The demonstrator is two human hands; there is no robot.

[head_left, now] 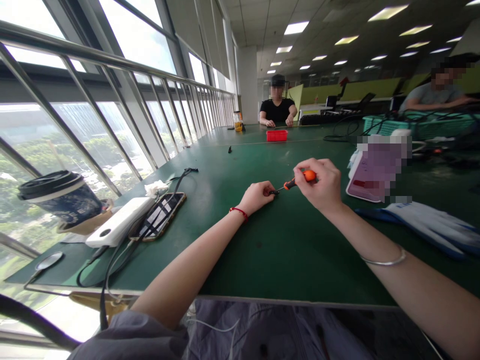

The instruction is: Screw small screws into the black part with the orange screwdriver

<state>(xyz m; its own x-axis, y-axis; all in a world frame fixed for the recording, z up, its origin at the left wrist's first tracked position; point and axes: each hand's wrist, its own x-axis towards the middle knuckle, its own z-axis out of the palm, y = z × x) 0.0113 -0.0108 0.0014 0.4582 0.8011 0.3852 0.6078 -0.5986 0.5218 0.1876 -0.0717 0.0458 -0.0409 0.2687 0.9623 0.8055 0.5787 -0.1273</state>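
Your right grip [320, 186] is closed on the screwdriver [290, 184], holding it by the orange handle. Your left grip [256, 197] pinches a small black part [275, 192], steadying it low at the worktop [277, 250].

Note the governing relation. The part lies to the left of your right grip and slightly nearer your body, at the fingertips of your left grip, on the side that faces the tool. The long axis of the screwdriver runs across the gap between your two grips, handle to the right, tip to the left, with the handle end higher in the view and the shaft sloping toward the part. Tip and part meet or nearly so; whether the tip is seated is too small to tell. Of your two hands, the left is the nearer to the part; the right reaches it only through the tool. The part's own long axis cannot be made out.

Farther out, beyond both grips, stands a red tray [276, 136]; beyond and left of your left grip lies a loose black piece [230, 149]. Well left of that grip lies a phone [173, 212] with cables across it; right of your right grip, gloves [423, 220].
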